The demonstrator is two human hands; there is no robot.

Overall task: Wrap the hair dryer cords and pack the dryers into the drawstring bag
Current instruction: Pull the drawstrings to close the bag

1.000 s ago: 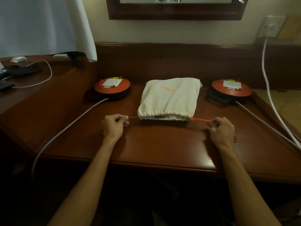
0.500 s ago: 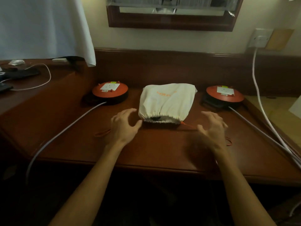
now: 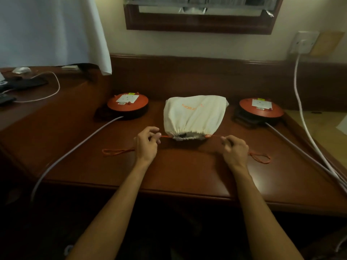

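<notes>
A cream drawstring bag (image 3: 194, 113) with orange lettering lies full on the wooden desk (image 3: 178, 177), its gathered mouth facing me with a small dark gap. The orange drawstring (image 3: 166, 136) runs taut out of both sides of the mouth. My left hand (image 3: 147, 143) pinches the string left of the mouth; a loose loop trails to its left. My right hand (image 3: 233, 149) pinches the string on the right, with another loop lying beyond it. No hair dryer is visible outside the bag.
Two round orange cable reels (image 3: 128, 105) (image 3: 261, 109) flank the bag, each with a grey cable (image 3: 75, 152) running off the desk's front. A white cord (image 3: 300, 109) hangs from a wall socket at right. A white cloth (image 3: 56, 30) hangs at upper left.
Both hands let go of the string and hovered with fingers spread half a second ago; now they pinch the string again nearer the mouth, which is drawn tighter.
</notes>
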